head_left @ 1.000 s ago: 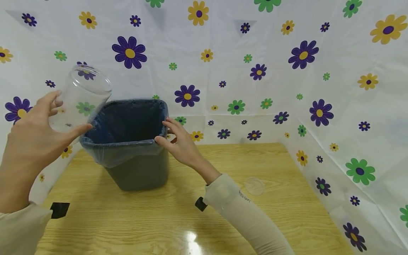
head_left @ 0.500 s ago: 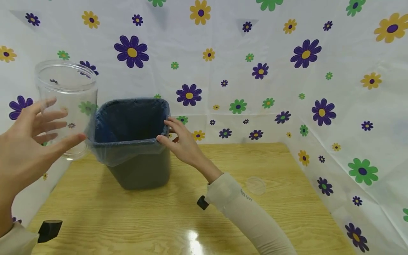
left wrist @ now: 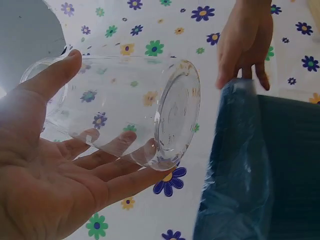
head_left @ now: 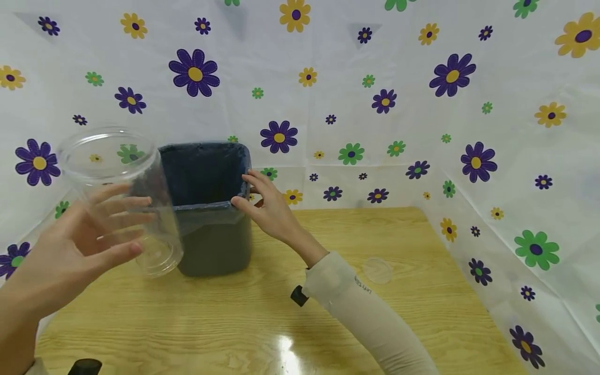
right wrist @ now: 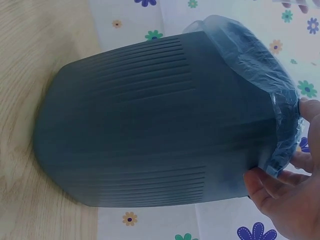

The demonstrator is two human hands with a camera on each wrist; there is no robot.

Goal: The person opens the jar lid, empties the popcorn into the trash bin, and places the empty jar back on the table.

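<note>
My left hand (head_left: 75,255) grips a clear plastic jar (head_left: 161,208), thumb on the near side and fingers round the other. The jar is held in the air, slightly tilted with its open mouth up, and overlaps the left part of the bin in the head view. In the left wrist view the see-through jar (left wrist: 125,100) shows no contents. My right hand (head_left: 272,211) grips the right front corner of the grey waste bin (head_left: 215,245), fingers over the rim. A thin bluish liner (right wrist: 250,60) is folded over that rim.
A clear round disc (head_left: 377,271) lies flat on the wooden table (head_left: 234,323) right of the bin. White sheeting (head_left: 337,94) printed with flowers stands behind and along the sides of the table.
My left hand has brought the jar from a stronger tilt beside the bin's left rim to the left, then lower and back to the right. The right hand stays on the bin's rim.
</note>
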